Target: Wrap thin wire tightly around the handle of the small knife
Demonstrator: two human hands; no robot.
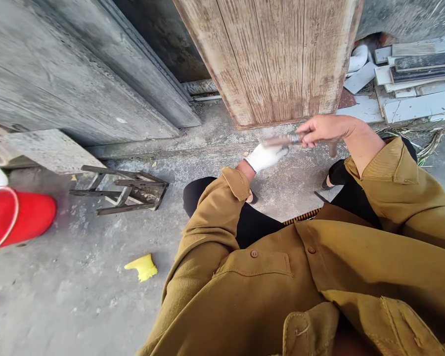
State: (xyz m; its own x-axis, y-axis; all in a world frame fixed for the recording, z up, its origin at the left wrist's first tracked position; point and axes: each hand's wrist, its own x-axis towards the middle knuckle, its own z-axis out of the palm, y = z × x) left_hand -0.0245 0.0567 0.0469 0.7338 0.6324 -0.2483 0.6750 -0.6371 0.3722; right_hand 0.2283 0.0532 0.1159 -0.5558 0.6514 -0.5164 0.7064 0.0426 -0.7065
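My left hand [267, 157], in a white glove, is closed at the left end of a brownish tool with a shiny metal band [293, 139]. That end is smeared by motion, so its exact kind is unclear. My bare right hand [321, 129] pinches the tool just right of the band. Below the right palm shows a brown rounded end [333, 149]; whether it belongs to the same tool I cannot tell. Just beyond both hands, a worn brown wooden panel [278, 59] with vertical grooves stands with its lower edge near the ground.
Grey panels [77, 74] lean at the left. A small wooden stool [124, 190] lies on its side, with a red bucket [25, 217] farther left. A yellow scrap [143, 268] is on the concrete floor. Boards [422, 74] are stacked at the right.
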